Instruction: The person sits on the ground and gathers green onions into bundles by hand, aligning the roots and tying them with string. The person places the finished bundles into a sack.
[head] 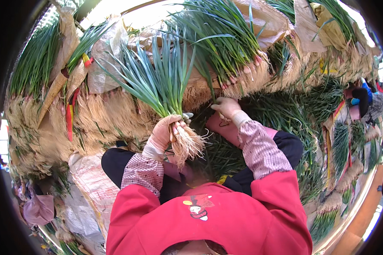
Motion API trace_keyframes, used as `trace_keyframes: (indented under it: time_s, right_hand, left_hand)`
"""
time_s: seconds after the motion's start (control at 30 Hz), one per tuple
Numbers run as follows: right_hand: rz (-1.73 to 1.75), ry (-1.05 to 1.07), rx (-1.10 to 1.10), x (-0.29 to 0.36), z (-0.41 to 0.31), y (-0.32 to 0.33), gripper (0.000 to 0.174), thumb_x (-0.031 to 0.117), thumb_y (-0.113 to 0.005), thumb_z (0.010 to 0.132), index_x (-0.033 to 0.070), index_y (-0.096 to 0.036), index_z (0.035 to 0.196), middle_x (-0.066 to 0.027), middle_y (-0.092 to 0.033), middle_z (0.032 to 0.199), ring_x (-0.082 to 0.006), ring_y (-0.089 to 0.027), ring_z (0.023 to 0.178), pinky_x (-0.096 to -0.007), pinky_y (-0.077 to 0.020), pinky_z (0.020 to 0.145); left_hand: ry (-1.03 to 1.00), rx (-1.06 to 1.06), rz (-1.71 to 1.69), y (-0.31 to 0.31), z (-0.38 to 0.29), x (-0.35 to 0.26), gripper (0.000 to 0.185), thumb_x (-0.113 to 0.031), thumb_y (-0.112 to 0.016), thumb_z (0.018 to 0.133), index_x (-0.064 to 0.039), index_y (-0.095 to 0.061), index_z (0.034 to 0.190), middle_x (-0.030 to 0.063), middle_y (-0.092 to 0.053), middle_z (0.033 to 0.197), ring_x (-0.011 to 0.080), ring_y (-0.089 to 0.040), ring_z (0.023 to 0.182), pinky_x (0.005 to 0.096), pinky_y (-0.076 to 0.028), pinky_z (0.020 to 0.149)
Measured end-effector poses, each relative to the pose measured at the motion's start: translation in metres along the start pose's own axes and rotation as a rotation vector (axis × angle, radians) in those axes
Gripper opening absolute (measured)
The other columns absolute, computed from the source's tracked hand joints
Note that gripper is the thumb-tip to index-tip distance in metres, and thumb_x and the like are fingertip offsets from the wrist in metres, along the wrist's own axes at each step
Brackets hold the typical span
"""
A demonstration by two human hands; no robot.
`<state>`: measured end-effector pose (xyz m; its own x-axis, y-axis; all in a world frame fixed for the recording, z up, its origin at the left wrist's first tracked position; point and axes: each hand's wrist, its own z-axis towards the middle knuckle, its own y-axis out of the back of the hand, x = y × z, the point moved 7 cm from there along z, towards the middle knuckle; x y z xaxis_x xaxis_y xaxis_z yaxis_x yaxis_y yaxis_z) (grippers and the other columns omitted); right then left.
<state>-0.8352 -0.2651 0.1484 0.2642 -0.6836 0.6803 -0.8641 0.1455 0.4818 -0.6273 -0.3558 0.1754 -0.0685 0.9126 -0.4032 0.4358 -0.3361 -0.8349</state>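
My left hand [163,130], in what looks like a thin pale glove, grips a bunch of green garlic [166,86] near its base. The leaves fan upward, and the stringy roots [186,143] hang over my lap. To the right, my right hand [228,108] pinches a single green garlic stalk [212,86] near its root end, its leaves trailing upward. Just above it rests a large loose pile of green garlic [223,41], with pinkish bulbs and roots facing me. My fingers partly hide the stems in both hands.
A long bank of stacked garlic with roots outward [115,118] runs across in front. Loose green leaves [274,108] cover the ground at right. A woven sack [89,181] lies at left. Other people [370,102] sit at far right, and a person in a pink top [38,207] at far left.
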Motion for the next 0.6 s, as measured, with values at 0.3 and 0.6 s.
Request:
trace_keyframes:
  time_s: [0.3,0.6]
  right_hand:
    - [0.077,0.409,-0.293,0.051,0.010,0.013,0.039,0.042,-0.058,0.089,0.006,-0.063,0.101,-0.0141,-0.068,0.085,-0.0269,-0.066,0.075,-0.0383,-0.0511,0.069]
    - [-0.059,0.267,-0.108,0.031,0.050,0.022,0.052,0.043,-0.073,0.073,-0.002,-0.063,0.096,-0.0181,-0.067,0.095,-0.0302,-0.064,0.085,-0.0368,-0.0487,0.078]
  left_hand:
    - [-0.221,0.014,0.103,-0.035,-0.027,-0.011,0.045,-0.020,-0.054,0.086,0.009,-0.049,0.121,0.0126,-0.061,0.082,0.0205,-0.061,0.076,0.0391,-0.055,0.079]
    - [-0.244,0.028,0.038,-0.020,-0.001,-0.026,0.052,-0.009,-0.055,0.082,0.011,-0.043,0.129,0.0122,-0.063,0.092,0.0180,-0.061,0.078,0.0312,-0.051,0.079]
